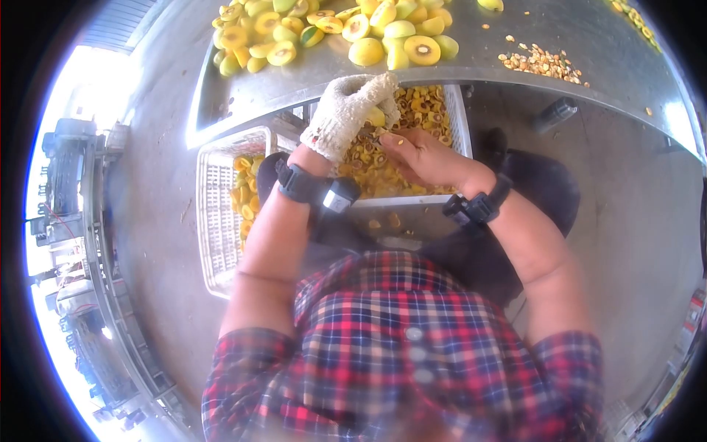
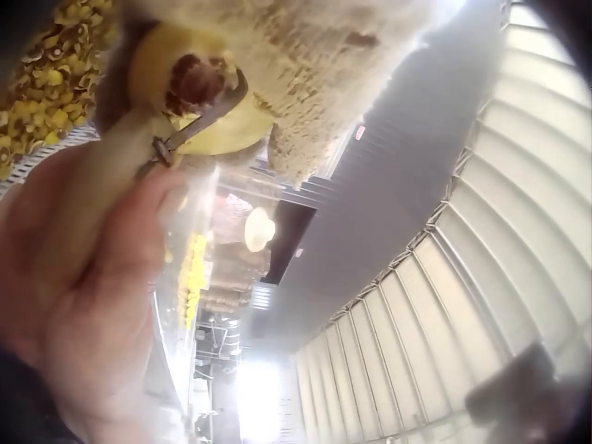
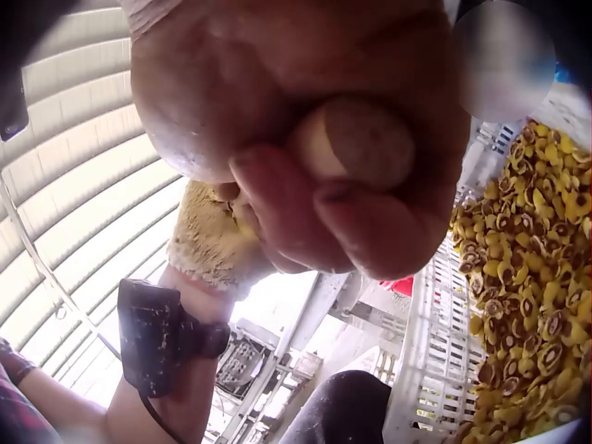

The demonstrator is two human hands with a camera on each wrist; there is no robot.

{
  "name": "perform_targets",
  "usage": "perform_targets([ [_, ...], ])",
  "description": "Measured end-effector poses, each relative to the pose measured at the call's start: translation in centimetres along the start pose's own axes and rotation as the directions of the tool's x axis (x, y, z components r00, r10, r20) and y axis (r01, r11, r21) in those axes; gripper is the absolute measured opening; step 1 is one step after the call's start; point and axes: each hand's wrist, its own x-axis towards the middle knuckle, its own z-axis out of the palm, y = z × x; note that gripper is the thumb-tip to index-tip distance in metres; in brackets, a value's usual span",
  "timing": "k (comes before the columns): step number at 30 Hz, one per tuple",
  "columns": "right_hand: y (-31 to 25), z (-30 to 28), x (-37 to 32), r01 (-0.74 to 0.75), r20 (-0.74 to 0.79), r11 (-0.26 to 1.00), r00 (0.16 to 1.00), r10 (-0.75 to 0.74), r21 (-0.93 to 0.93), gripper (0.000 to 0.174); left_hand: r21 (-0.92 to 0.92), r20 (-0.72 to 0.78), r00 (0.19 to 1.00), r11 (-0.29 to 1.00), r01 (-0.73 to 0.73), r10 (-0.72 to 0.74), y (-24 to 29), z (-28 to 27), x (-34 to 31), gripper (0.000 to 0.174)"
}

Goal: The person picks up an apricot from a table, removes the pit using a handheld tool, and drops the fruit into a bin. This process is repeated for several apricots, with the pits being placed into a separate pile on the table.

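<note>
The gloved left hand (image 1: 350, 114) curls round a halved yellow fruit (image 1: 375, 116). In the left wrist view the fruit (image 2: 208, 102) shows a dark red-brown centre, with a thin curved metal blade (image 2: 213, 116) against it. My bare right hand (image 1: 431, 158) grips the tool by its pale handle; the handle's round end (image 3: 361, 143) shows between the curled fingers of the right hand (image 3: 305, 139). Both hands are close together above a white crate (image 1: 460, 121) of small fruit pieces (image 3: 527, 314).
A metal table (image 1: 471, 74) ahead bears a pile of halved fruit (image 1: 368, 51) and a small heap of seeds or pits (image 1: 541, 62). Another white crate (image 1: 221, 214) with yellow pieces stands at the left. A dark cylinder (image 1: 556, 112) lies under the table's edge.
</note>
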Motion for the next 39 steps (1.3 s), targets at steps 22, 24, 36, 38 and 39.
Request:
perform_targets([
  [22, -1.1, 0.6, -0.6, -0.206, 0.199, 0.953, 0.966, 0.163, 0.222, 0.051, 0.132, 0.138, 0.979, 0.982, 0.135, -0.153, 0.3, -0.8, -0.2, 0.044],
  [24, -1.1, 0.3, -0.9, -0.279, 0.205, 0.916, 0.952, 0.226, 0.287, 0.052, -0.216, 0.007, 0.999, 0.976, 0.035, -0.034, -0.3, 0.0, -0.5, 0.041],
  [36, 0.1, 0.4, -0.8, -0.162, 0.075, 0.939, 0.987, 0.145, 0.303, 0.052, -0.448, -0.117, 0.991, 0.894, 0.011, -0.071, -1.2, 0.8, 0.4, 0.040],
  [38, -0.5, 0.3, -1.0, -0.250, 0.125, 0.878, 0.968, 0.218, 0.407, 0.052, -0.530, -0.229, 0.973, 0.842, -0.098, -0.031, -0.7, 2.3, -0.3, 0.040],
  [39, -0.7, 0.1, -1.1, -0.296, 0.155, 0.841, 0.955, 0.253, 0.452, 0.052, -0.595, -0.342, 0.940, 0.776, -0.211, -0.007, -0.3, 2.8, -0.7, 0.040],
])
